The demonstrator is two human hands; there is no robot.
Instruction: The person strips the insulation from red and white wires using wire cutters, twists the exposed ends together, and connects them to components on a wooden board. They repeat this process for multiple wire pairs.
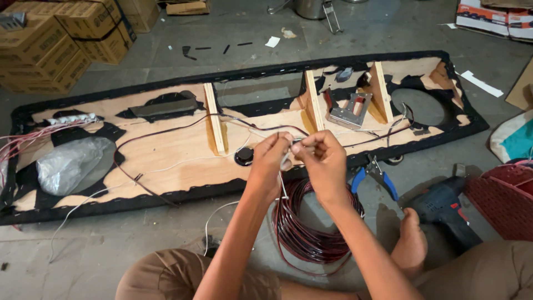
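At the centre of the frame the left hand [270,157] and right hand [322,161] meet, fingertips of both pinched on thin wire ends [292,145] just above the one red-and-black wire coil [311,222] on the floor. It looks like a joining or twisting step, which calls for steady, fine finger work. On the long wooden panel [166,153] I count three upright wooden ribs, one staple gun [351,111]; one pair of blue-handled pliers [373,176] and one drill [444,208] lie at lower right.

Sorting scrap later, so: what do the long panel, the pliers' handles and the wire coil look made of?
Panel: looks like bare plywood, pale with visible grain, edged in black fabric. Pliers' handles: glossy blue, probably plastic or rubber. Wire coil: red and black sheathing, likely plastic; the core is not visible.
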